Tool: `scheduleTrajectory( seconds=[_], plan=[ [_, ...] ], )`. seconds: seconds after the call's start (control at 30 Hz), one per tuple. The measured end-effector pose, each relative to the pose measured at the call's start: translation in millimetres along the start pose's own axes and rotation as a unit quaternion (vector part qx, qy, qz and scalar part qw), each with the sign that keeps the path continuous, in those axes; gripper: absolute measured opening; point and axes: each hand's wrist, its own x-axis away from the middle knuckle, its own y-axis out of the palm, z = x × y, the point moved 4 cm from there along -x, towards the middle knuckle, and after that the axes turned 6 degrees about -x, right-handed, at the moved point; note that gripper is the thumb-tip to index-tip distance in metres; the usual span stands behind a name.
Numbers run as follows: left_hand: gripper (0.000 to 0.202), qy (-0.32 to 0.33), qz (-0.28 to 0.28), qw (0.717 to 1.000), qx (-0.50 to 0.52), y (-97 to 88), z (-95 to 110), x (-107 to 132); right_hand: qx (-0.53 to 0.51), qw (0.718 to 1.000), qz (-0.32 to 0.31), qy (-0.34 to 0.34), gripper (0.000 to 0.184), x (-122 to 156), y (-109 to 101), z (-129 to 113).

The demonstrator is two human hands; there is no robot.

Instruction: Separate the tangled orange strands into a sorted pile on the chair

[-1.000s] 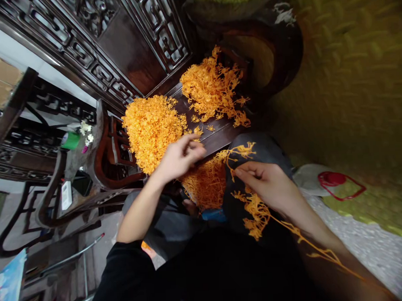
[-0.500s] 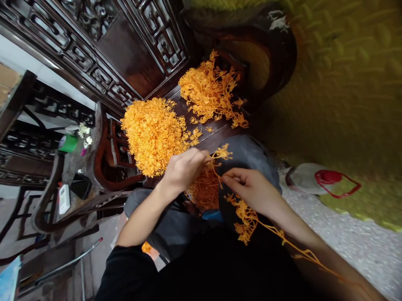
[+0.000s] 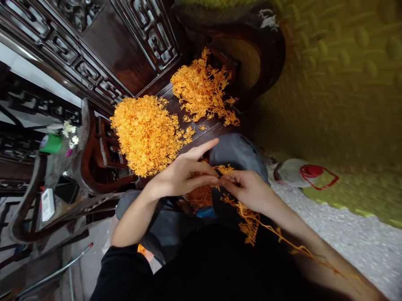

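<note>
My right hand (image 3: 246, 188) pinches a thin orange branching strand (image 3: 250, 224), tipped with small flower-like sprigs. Its long tail trails down along my right forearm. My left hand (image 3: 185, 174) meets the right fingertips from the left, thumb and some fingers closed at the strand, index finger stretched out. The exact grip point is partly hidden by the fingers. Beyond my left hand, a dense heap of orange sprigs (image 3: 146, 133) covers the dark wooden seat (image 3: 200, 135). A looser orange pile (image 3: 201, 87) lies farther right. Below my hands is a darker orange tangle (image 3: 198, 199).
A carved wooden backrest (image 3: 115, 51) rises behind the heaps, with a curved armrest (image 3: 273, 57) at right. A capped plastic jug (image 3: 293, 172) stands on the floor by a yellow mat (image 3: 347, 116). At left, a side table holds a phone (image 3: 67, 189) and green tape roll (image 3: 50, 143).
My left hand has moved down to the right fingertips and its index finger has straightened. The sprig that stuck out past it is now mostly covered. The whole view has shifted slightly.
</note>
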Motion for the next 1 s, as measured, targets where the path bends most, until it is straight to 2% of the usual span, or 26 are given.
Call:
scheduleTrajectory(
  seconds=[0.13,0.2,0.37,0.43,0.5,0.6,0.7,0.8,0.87,0.9,0.93,0.97,1.0],
  plan=[
    [0.022,0.022,-0.087,0.996,-0.017,17.4,2.6,-17.9,0.017,0.999,-0.03,-0.028,0.024,1.0,7.7,-6.7],
    [0.024,0.018,-0.075,0.997,-0.025,17.5,0.3,-20.6,0.003,0.998,-0.028,-0.053,0.022,3.2,8.4,-12.3],
    [0.016,-0.009,0.122,0.992,0.041,11.2,-6.5,-19.8,-0.103,0.991,-0.009,-0.079,0.035,0.7,9.8,-28.8],
    [0.01,-0.037,0.188,0.977,0.096,8.9,-14.4,-18.6,-0.163,0.983,-0.015,-0.079,0.043,-1.9,13.4,-33.7],
    [0.008,-0.095,0.244,0.952,0.156,6.8,-26.6,-16.5,-0.186,0.98,-0.014,-0.074,0.048,-3.0,16.3,-37.0],
    [0.013,-0.176,0.313,0.904,0.233,9.3,-46.8,-12.4,-0.154,0.986,-0.006,-0.063,0.045,-5.8,14.9,-39.1],
    [0.017,-0.203,0.381,0.862,0.264,19.3,-65.5,-13.8,-0.096,0.993,0.004,-0.061,0.042,-15.6,6.5,-40.1],
    [0.019,-0.227,0.408,0.838,0.283,26.0,-88.4,-24.0,-0.067,0.996,0.023,-0.057,0.043,-24.0,-0.5,-41.9],
    [0.017,-0.225,0.447,0.826,0.26,14.1,-108.2,-28.9,-0.068,0.996,-0.014,-0.052,0.042,-21.9,5.0,-40.7],
    [0.017,-0.217,0.483,0.816,0.232,2.2,-119.5,-28.5,-0.068,0.995,-0.049,-0.05,0.042,-18.0,11.0,-38.4],
    [0.019,-0.219,0.533,0.791,0.203,-11.7,-132.2,-24.7,-0.07,0.993,-0.081,-0.047,0.042,-12.8,17.6,-34.3],
    [0.02,-0.237,0.555,0.778,0.177,-24.4,-145.6,-21.1,-0.076,0.991,-0.102,-0.039,0.043,-7.0,23.4,-28.3],
    [0.019,-0.252,0.55,0.782,0.151,-35.5,-158.1,-18.6,-0.091,0.99,-0.104,-0.023,0.044,-1.7,27.2,-20.4]
  ],
)
